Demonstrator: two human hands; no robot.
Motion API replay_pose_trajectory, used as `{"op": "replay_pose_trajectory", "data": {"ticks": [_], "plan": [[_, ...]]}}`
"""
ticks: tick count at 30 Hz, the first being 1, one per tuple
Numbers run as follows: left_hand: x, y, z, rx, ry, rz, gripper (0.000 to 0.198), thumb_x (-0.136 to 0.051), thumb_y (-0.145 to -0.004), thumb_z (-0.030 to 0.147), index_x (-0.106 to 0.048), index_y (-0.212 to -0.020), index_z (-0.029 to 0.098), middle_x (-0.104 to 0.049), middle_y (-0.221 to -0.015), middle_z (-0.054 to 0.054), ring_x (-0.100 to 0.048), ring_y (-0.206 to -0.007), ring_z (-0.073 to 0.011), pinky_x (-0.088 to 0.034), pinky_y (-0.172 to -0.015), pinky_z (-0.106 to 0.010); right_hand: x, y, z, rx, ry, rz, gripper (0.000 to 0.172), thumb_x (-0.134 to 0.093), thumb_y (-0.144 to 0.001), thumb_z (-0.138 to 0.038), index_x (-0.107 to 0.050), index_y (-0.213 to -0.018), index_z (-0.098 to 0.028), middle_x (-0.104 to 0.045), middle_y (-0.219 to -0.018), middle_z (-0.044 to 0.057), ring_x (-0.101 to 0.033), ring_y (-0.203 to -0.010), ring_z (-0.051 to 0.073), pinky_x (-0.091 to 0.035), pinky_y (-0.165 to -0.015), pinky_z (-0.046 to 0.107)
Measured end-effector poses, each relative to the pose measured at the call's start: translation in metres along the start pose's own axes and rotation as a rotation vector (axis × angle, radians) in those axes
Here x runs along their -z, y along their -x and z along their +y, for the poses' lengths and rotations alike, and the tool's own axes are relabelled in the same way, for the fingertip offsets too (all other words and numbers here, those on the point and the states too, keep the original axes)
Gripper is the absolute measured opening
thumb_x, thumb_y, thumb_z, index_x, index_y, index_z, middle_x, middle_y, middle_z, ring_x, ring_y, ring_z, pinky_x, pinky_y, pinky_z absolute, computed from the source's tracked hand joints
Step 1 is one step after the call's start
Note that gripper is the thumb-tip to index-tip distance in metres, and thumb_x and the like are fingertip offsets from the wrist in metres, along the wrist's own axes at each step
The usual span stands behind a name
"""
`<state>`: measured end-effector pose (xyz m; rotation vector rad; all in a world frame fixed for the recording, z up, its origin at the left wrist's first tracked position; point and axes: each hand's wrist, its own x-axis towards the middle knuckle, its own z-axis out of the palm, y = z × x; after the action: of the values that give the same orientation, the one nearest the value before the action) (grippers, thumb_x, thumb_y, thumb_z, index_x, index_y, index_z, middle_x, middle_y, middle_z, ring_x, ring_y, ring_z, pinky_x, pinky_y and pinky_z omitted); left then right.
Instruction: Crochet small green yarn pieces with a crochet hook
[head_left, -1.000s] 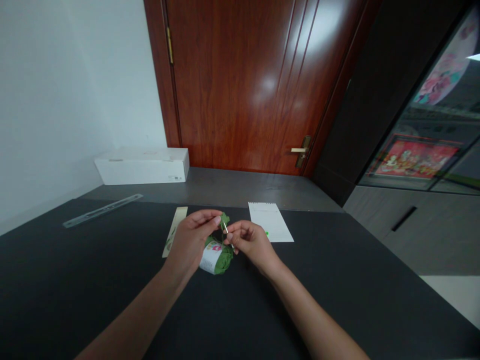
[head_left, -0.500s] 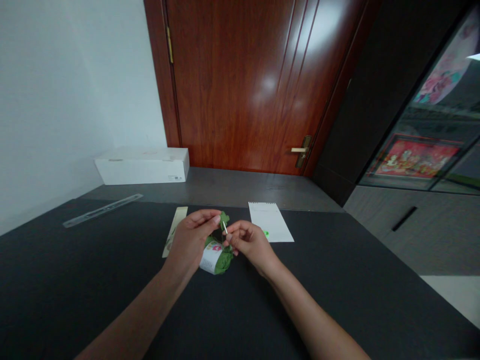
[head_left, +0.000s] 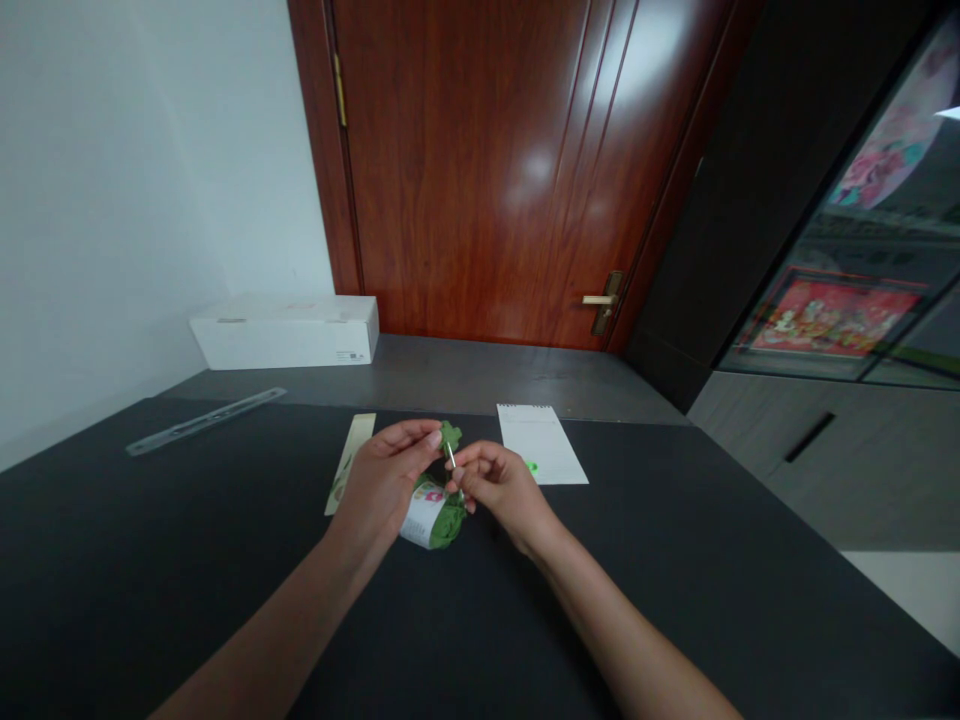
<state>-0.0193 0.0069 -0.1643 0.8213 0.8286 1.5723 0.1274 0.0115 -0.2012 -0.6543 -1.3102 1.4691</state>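
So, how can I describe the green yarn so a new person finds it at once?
On the table before the wooden door, look between the left hand and right hand. The green yarn lies there, wrapped in a white printed paper band.

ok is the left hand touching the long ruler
Apart: the head view shows the left hand well clear of the long ruler, with dark tabletop between them.

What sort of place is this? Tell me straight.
It looks like a room in a home or small office, set up as a desk workspace: a dark tabletop with a long ruler and a white notepad, facing a glossy wooden door with a lever handle.
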Motion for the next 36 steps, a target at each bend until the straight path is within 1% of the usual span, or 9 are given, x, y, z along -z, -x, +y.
{"op": "replay_pose_trajectory", "data": {"ticks": [5,11,17,23,31,36], "plan": [[0.001,0.000,-0.001,0.004,0.017,-0.019,0.026,-0.088,-0.052,0.013,-0.073,-0.074,0.011,-0.073,-0.071,-0.004,-0.068,-0.069,-0.0151,-0.054,-0.070,-0.027,-0.001,0.000,-0.002,-0.006,-0.009,0.000,0.033,-0.082,-0.070,-0.043,-0.068,-0.084,-0.018,-0.071,-0.064,-0.002,-0.051,-0.045,0.007,-0.042,-0.049,0.021],[0.003,-0.002,-0.001,0.008,0.028,-0.031,0.027,-0.087,-0.051,0.011,-0.072,-0.074,0.012,-0.072,-0.073,-0.004,-0.068,-0.070,-0.0150,-0.054,-0.072,-0.028,-0.002,0.000,-0.001,-0.023,-0.042,0.013,0.033,-0.084,-0.068,-0.042,-0.067,-0.083,-0.018,-0.071,-0.064,-0.002,-0.050,-0.044,0.007,-0.041,-0.048,0.022],[0.001,-0.001,-0.001,0.025,0.055,-0.043,0.027,-0.087,-0.051,0.011,-0.072,-0.074,0.012,-0.073,-0.072,-0.004,-0.068,-0.070,-0.0152,-0.054,-0.070,-0.027,-0.003,0.001,-0.001,-0.015,-0.057,0.018,0.033,-0.084,-0.069,-0.042,-0.067,-0.083,-0.018,-0.070,-0.063,-0.002,-0.050,-0.044,0.006,-0.041,-0.049,0.021],[0.002,-0.002,-0.002,0.033,0.062,-0.048,0.028,-0.088,-0.051,0.012,-0.072,-0.074,0.012,-0.073,-0.073,-0.004,-0.068,-0.071,-0.0149,-0.053,-0.071,-0.026,-0.005,0.002,0.000,-0.008,-0.072,0.049,0.034,-0.085,-0.067,-0.042,-0.068,-0.083,-0.018,-0.070,-0.063,-0.002,-0.049,-0.044,0.007,-0.040,-0.048,0.021],[0.002,-0.001,-0.002,-0.003,-0.002,-0.074,0.026,-0.086,-0.054,0.012,-0.070,-0.075,0.013,-0.070,-0.071,-0.003,-0.065,-0.067,-0.0138,-0.051,-0.065,-0.025,-0.009,0.002,0.004,-0.004,-0.109,0.104,0.032,-0.084,-0.067,-0.042,-0.068,-0.081,-0.018,-0.069,-0.061,-0.002,-0.047,-0.042,0.006,-0.037,-0.045,0.021],[-0.001,0.001,-0.001,-0.043,-0.050,-0.055,0.025,-0.084,-0.054,0.010,-0.070,-0.075,0.013,-0.070,-0.071,-0.002,-0.064,-0.066,-0.0136,-0.050,-0.064,-0.025,-0.011,0.002,0.004,0.003,-0.092,0.117,0.033,-0.083,-0.068,-0.044,-0.065,-0.080,-0.018,-0.069,-0.062,-0.001,-0.047,-0.043,0.007,-0.036,-0.045,0.021]]}}
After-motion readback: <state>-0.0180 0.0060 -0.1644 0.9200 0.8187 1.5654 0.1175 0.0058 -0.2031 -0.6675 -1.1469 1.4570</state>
